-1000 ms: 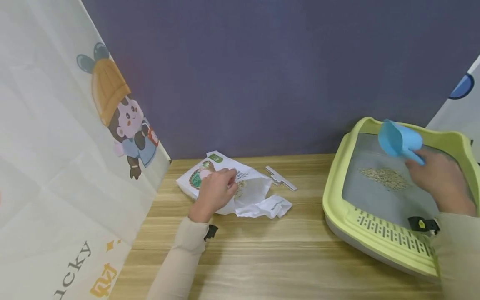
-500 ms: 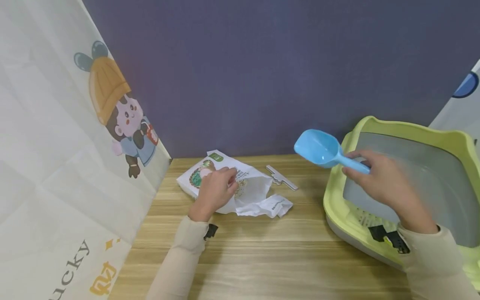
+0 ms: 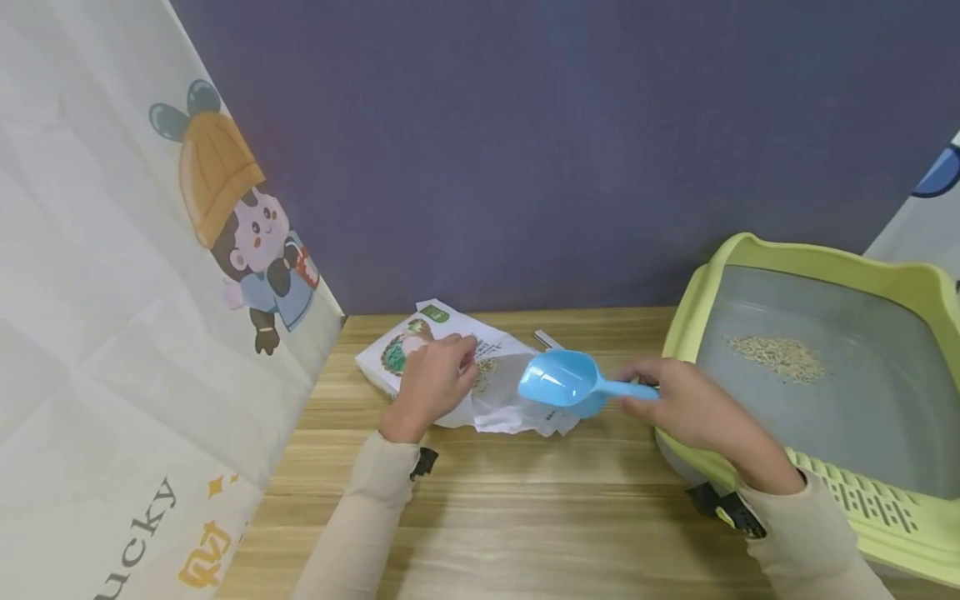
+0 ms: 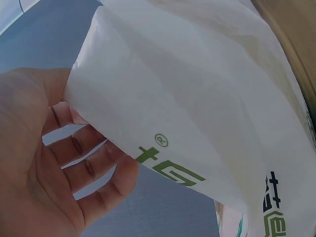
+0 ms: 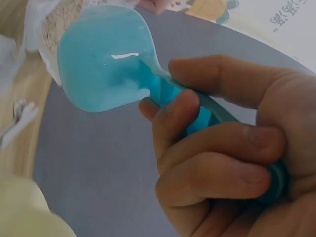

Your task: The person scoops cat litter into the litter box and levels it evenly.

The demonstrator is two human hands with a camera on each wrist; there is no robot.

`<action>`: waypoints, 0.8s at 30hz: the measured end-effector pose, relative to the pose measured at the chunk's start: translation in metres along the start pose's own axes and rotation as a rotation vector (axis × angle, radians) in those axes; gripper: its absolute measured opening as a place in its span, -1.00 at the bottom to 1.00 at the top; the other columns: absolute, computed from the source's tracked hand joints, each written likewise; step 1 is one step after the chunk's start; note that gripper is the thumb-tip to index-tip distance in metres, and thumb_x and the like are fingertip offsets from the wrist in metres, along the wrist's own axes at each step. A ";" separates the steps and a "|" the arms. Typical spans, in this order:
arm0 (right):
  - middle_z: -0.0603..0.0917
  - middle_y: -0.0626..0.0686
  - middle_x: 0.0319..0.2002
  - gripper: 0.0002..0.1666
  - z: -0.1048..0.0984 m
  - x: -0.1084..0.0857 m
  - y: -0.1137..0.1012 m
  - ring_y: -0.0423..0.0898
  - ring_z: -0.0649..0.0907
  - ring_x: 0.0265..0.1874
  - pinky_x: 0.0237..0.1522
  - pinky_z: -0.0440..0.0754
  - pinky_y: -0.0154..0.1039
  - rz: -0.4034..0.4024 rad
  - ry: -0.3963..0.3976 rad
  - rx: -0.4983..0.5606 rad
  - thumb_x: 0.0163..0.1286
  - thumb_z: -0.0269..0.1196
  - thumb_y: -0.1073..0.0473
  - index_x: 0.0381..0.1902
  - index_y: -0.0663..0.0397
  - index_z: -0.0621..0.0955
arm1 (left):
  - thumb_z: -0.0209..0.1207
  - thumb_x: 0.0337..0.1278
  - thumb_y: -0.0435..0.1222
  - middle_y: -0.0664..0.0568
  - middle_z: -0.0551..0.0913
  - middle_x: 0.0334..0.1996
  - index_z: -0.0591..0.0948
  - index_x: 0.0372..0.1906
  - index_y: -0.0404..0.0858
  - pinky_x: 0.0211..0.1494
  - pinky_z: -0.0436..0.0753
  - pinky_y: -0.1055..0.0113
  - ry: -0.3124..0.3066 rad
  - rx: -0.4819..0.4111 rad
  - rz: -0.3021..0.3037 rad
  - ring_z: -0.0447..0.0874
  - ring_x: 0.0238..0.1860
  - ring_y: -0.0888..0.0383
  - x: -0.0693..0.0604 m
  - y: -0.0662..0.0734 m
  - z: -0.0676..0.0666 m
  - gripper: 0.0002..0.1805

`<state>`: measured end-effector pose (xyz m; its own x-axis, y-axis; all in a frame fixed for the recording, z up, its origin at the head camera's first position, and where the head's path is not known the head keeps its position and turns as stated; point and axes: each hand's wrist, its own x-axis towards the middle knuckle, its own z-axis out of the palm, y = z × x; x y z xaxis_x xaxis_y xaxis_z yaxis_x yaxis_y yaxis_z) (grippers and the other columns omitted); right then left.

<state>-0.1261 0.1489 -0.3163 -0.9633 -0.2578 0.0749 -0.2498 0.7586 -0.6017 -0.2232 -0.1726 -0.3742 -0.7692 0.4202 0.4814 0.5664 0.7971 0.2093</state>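
Note:
A white bag (image 3: 502,408) of pellets lies on its side, its torn mouth turned right. My left hand (image 3: 433,385) pinches the upper edge of that mouth; in the left wrist view the thumb and fingers of the hand (image 4: 64,148) hold the white film (image 4: 163,84). With my right hand (image 3: 686,404) I grip the handle of a blue scoop (image 3: 558,377), which hangs in front of the bag's mouth. No pellets show in the scoop (image 5: 106,59) in the right wrist view, where fingers of the right hand (image 5: 222,148) curl round its handle.
A green-rimmed grey tray (image 3: 678,333) stands at the right, with a small heap of pellets (image 3: 780,357) on its floor. Behind the scoop lies a partly hidden clip (image 3: 547,339). A dark wall (image 3: 525,150) closes the back, a printed white sheet (image 3: 90,275) the left.
My right hand has carried the scoop left, from over the tray to the bag's mouth, where it now covers part of the clip. My left hand has stayed at the bag.

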 end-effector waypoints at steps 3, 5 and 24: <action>0.65 -0.03 -0.42 -0.71 0.012 0.007 0.000 -0.15 0.47 -0.54 -0.53 0.45 -0.29 0.010 -0.023 0.039 0.33 0.34 0.21 -0.01 0.17 0.69 | 0.19 0.12 -0.32 0.16 0.38 -0.61 0.38 -0.54 -0.06 -0.63 0.21 0.36 -0.004 0.002 0.001 0.27 -0.65 0.22 0.000 0.000 0.000 -0.75; 0.66 -0.01 -0.41 -0.72 0.020 0.013 0.000 -0.15 0.48 -0.56 -0.56 0.45 -0.29 0.016 -0.042 0.059 0.33 0.33 0.24 -0.01 0.19 0.66 | 0.19 0.12 -0.33 0.16 0.38 -0.60 0.38 -0.54 -0.06 -0.64 0.20 0.36 -0.003 0.004 0.005 0.27 -0.65 0.22 0.000 0.000 0.000 -0.75; 0.74 0.05 -0.25 -0.58 0.068 0.052 0.000 -0.18 0.49 -0.50 -0.43 0.45 -0.29 -0.075 -0.019 -0.150 0.32 0.35 0.23 0.12 0.23 0.69 | 0.20 0.12 -0.31 0.17 0.40 -0.60 0.39 -0.53 -0.05 -0.61 0.24 0.36 -0.013 0.022 0.034 0.32 -0.61 0.23 0.001 -0.001 0.001 -0.76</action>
<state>-0.1691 0.0948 -0.3661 -0.9396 -0.3276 0.0995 -0.3346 0.8170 -0.4696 -0.2248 -0.1722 -0.3751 -0.7539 0.4524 0.4765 0.5853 0.7919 0.1741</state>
